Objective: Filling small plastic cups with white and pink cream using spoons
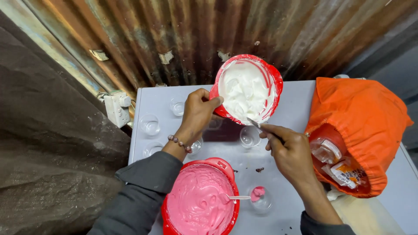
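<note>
My left hand [198, 114] grips the rim of a red bowl [275, 80] of white cream, lifted and tilted toward me. My right hand [289, 150] holds a metal spoon [254, 123] whose tip touches the cream at the bowl's lower edge. Just under the spoon stands a small clear cup [249, 136]. Nearer to me sits a second red bowl [170, 217] full of pink cream with a spoon [238, 198] resting in it. Beside that is a clear cup with pink cream [260, 196].
Several empty clear cups [150, 125] stand on the white table [283, 204] at the left. An orange drawstring bag [361, 122] with packets lies at the right. A corrugated rusty metal wall [183, 39] rises behind, with a wall socket [116, 108] at left.
</note>
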